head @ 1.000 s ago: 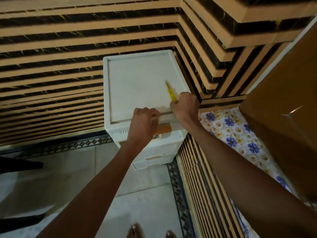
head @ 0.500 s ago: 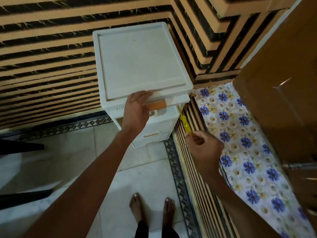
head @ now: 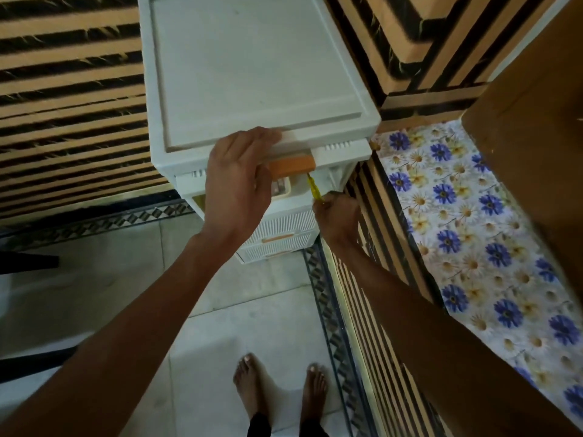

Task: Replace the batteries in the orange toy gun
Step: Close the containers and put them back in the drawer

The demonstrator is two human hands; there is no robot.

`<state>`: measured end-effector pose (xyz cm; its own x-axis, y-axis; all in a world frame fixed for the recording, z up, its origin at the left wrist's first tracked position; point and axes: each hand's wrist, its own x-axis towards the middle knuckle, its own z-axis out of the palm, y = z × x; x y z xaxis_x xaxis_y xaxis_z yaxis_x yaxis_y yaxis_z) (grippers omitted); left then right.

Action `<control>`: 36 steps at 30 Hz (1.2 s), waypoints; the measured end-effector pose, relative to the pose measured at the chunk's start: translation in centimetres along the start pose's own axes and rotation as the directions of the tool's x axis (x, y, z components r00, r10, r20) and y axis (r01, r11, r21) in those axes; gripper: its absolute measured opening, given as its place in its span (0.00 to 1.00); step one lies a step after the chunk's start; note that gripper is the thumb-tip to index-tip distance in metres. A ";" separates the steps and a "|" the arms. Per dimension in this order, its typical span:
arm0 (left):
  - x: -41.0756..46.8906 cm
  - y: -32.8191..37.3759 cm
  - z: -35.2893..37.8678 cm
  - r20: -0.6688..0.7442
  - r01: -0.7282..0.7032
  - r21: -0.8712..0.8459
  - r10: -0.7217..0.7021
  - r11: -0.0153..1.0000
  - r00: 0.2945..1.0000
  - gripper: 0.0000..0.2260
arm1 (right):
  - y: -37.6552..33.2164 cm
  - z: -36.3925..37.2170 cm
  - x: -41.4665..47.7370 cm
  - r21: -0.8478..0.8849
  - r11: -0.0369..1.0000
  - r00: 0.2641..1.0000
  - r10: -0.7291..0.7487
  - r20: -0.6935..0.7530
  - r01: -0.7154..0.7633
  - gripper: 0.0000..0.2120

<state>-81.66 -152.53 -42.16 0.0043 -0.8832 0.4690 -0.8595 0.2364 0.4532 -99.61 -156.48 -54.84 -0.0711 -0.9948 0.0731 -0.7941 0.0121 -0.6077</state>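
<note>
Down on floor [head: 220, 310] tiles, bare feet [head: 249, 383]. Just above, R grip [head: 337, 216] clenched on yellow screwdriver [head: 314, 189], tip up nr orange handle [head: 293, 165] of top drawer [head: 344, 149], slightly out. L grip [head: 236, 181] released, fingers [head: 262, 135] flat on white drawer unit [head: 252, 64] front rim. Toy gun: can't tell where.

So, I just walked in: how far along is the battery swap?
Done: nothing that shows; no toy gun is in view. In hand: the right hand holds a yellow screwdriver, the left hand lies on the top drawer, which stands slightly open. Left: opening the gun, swapping batteries, closing it.
</note>
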 end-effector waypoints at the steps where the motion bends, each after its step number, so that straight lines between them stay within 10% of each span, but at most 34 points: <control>1: -0.1 -0.1 0.2 -0.007 -0.005 -0.001 0.005 1.000 1.000 0.23 | 0.1 1.2 1.0 -0.008 1.000 1.000 0.001 0.000 -0.001 0.12; 9: -0.3 -1.0 1.0 -0.066 -0.015 -0.047 0.012 0.999 0.998 0.20 | 0.0 6.2 5.5 -0.232 0.972 1.000 -0.027 -0.002 0.025 0.13; 21: -0.7 0.4 -0.5 0.044 0.033 0.010 -0.033 0.999 0.998 0.21 | -3.8 -4.3 -1.6 -0.001 0.999 0.999 0.032 0.036 -0.032 0.15; 30: -4.1 2.8 -2.5 0.239 0.076 0.260 -0.140 0.963 0.961 0.19 | -9.8 -15.2 1.5 -0.152 0.814 0.826 -0.561 0.045 0.561 0.09; 36: -1.4 3.6 -2.3 0.261 0.096 0.324 -0.186 0.941 0.947 0.17 | -9.8 -14.4 6.3 -0.281 0.677 0.729 -0.585 0.356 0.681 0.17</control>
<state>-83.61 -149.53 -39.48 0.0308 -0.9863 0.1622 -0.9742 0.0067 0.2257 -100.99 -161.37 -37.01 0.6277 -0.7680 0.1271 -0.7553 -0.6404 -0.1394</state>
